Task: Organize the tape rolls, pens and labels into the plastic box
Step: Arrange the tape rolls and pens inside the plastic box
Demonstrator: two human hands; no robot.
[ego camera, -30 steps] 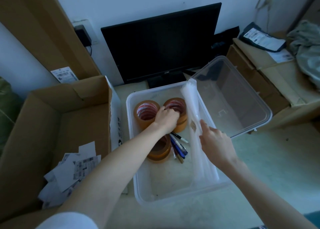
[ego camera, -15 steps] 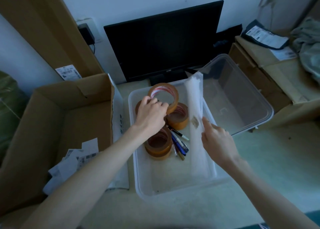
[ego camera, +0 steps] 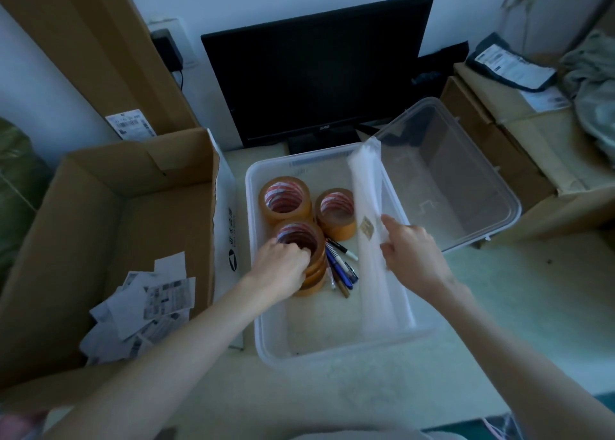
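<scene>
A clear plastic box [ego camera: 342,348] sits in the middle of the floor. Inside it are brown tape rolls: one at the back left [ego camera: 285,200], one at the back middle [ego camera: 336,212], and a stack [ego camera: 304,250] in front. My left hand [ego camera: 281,270] grips the top roll of that stack. Several pens [ego camera: 340,266] lie beside the stack. A white plastic packet [ego camera: 371,236] leans along the box's right wall, and my right hand [ego camera: 411,251] holds it. Paper labels [ego camera: 146,301] lie in the cardboard box at the left.
An open cardboard box [ego camera: 109,213] stands left of the plastic box. The clear lid [ego camera: 446,173] leans at the right. A black monitor [ego camera: 316,70] stands behind against the wall. More cardboard boxes [ego camera: 519,146] with parcels sit at the right.
My left hand lifted a tape roll from the back of the box and set it on the front stack. My right hand stayed on the white packet.
</scene>
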